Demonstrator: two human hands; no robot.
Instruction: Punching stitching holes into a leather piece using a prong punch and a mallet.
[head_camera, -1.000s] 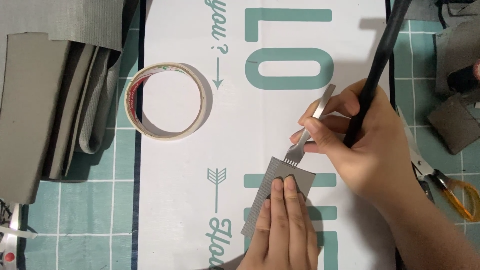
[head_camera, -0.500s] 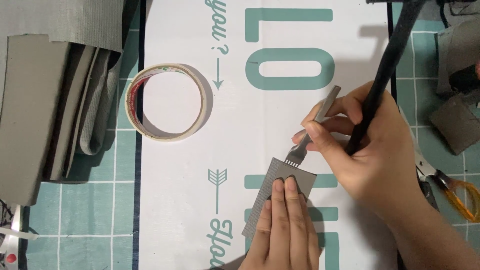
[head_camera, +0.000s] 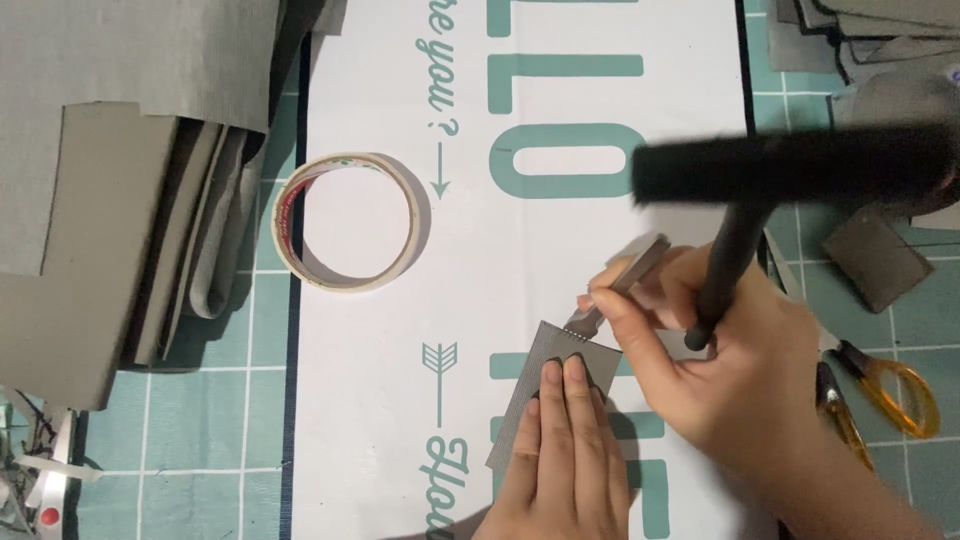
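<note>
A small grey leather-like piece (head_camera: 525, 405) lies on a white sheet with teal print (head_camera: 400, 420). My left hand (head_camera: 565, 465) presses flat on it from below, fingers together. My right hand (head_camera: 735, 375) pinches a metal pronged chisel (head_camera: 635, 272) between thumb and fingers, with its teeth on the piece's top edge. The same hand also grips the handle of a black hammer (head_camera: 790, 165), whose blurred head hangs sideways above the hand.
A roll of tape (head_camera: 345, 222) lies on the sheet at the left. Stacks of grey sheet material (head_camera: 120, 200) fill the left side. Grey scraps (head_camera: 880, 258) and orange-handled snips (head_camera: 893, 388) lie to the right on the teal cutting mat (head_camera: 200, 440).
The hammer has swung down. Its handle pointed up out of view before, and the head now shows above my right hand. The left hand and the grey piece have stayed put.
</note>
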